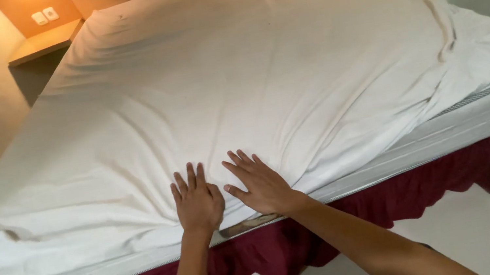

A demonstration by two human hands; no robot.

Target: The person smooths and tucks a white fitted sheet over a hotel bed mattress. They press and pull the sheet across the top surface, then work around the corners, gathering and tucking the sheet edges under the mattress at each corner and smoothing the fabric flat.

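Left hand point(197, 203) and right hand point(261, 184) flat, fingers spread, gripping nothing, pressing white bedsheet point(237, 92) side by side at near edge of mattress point(455, 125). Sheet spread over whole top but wrinkled; hanging loose, bunched at right corner, untucked above maroon bed skirt point(438, 181). Smoothing and tucking seemingly left.
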